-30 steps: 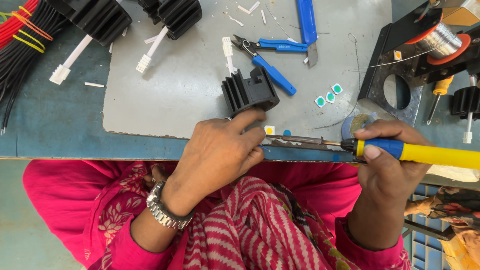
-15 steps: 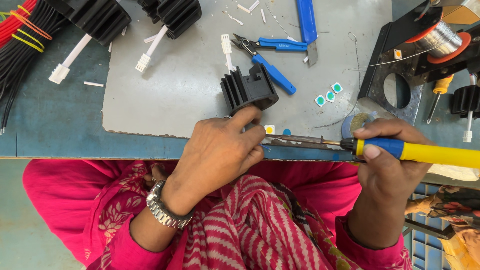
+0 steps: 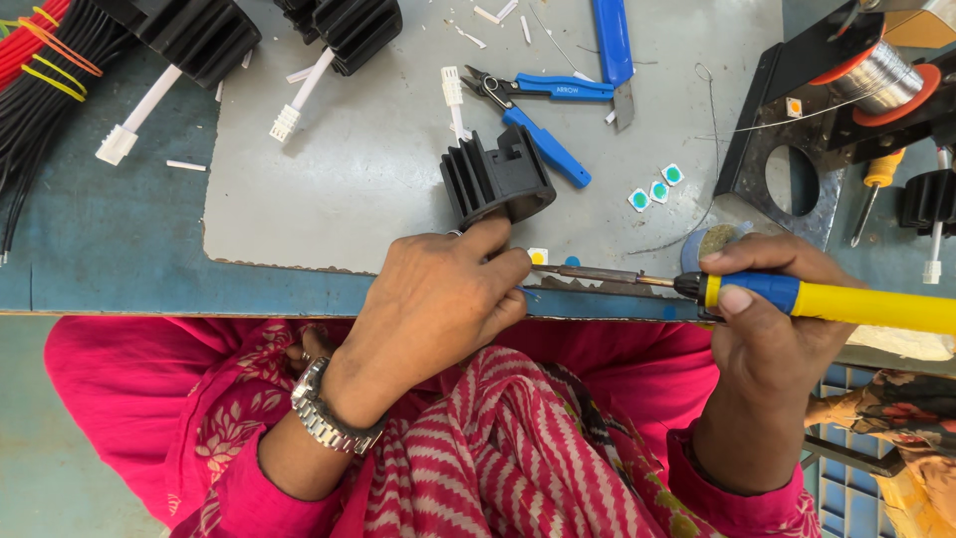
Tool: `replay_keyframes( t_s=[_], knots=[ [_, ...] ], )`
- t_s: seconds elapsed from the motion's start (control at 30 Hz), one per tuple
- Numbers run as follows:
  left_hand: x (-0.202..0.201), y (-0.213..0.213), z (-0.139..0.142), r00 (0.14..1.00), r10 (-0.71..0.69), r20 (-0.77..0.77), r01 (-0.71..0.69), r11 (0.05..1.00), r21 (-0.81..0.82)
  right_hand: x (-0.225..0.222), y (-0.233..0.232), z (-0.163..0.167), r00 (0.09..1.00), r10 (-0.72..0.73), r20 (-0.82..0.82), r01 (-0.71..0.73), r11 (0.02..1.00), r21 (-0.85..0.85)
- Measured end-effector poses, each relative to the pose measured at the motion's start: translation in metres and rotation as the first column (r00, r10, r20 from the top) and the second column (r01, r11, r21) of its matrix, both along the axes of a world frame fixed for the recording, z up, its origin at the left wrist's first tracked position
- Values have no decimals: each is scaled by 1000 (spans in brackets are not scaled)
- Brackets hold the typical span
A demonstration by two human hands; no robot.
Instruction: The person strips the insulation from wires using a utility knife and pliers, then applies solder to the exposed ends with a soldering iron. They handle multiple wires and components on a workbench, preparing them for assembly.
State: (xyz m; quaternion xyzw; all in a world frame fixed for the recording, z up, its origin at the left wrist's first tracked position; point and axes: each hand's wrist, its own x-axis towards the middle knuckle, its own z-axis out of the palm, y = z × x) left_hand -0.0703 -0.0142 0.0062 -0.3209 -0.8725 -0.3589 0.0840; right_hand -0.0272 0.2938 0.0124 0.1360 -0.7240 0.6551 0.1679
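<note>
My right hand (image 3: 772, 334) grips a soldering iron (image 3: 856, 304) with a yellow and blue handle; its metal tip points left toward a small white square part with a yellow dot (image 3: 538, 256) at the near edge of the grey mat (image 3: 358, 189). My left hand (image 3: 438, 309) rests at that edge with its fingers curled, the fingertips by the square part and just below a black finned heat sink (image 3: 495, 182). Whether the fingers pinch anything is hidden. A steel watch (image 3: 329, 418) sits on the left wrist.
Blue-handled cutters (image 3: 543, 120) lie behind the heat sink. More black finned parts with white connectors (image 3: 199, 40) and a bundle of black and red wires (image 3: 40, 70) fill the back left. A solder spool on a black stand (image 3: 876, 75) stands right, small square parts (image 3: 655, 189) near it.
</note>
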Motion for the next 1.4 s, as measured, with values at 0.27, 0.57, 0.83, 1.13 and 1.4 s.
replay_keyframes(
  t_s=[0.27, 0.57, 0.83, 1.13, 1.4],
  knots=[
    [0, -1, -1, 999, -7, -34, 8, 1000, 25, 7, 2, 4, 998, -58, 2, 58, 998, 3],
    [0, 0, -2, 999, -4, -32, 4, 1000, 14, 2, 1, 2, 997, -76, 17, 77, 997, -19],
    [0, -1, -2, 1000, -4, -30, 6, 999, 43, 1, -5, 3, 997, -79, 27, 80, 996, -31],
    [-1, -3, -2, 1000, -13, -10, 14, 998, 58, -3, -6, 4, 997, -77, 22, 77, 997, -26],
    [0, -1, -2, 1000, -2, -19, 3, 999, 44, 4, 1, 1, 997, -77, 8, 77, 997, -21]
  ],
)
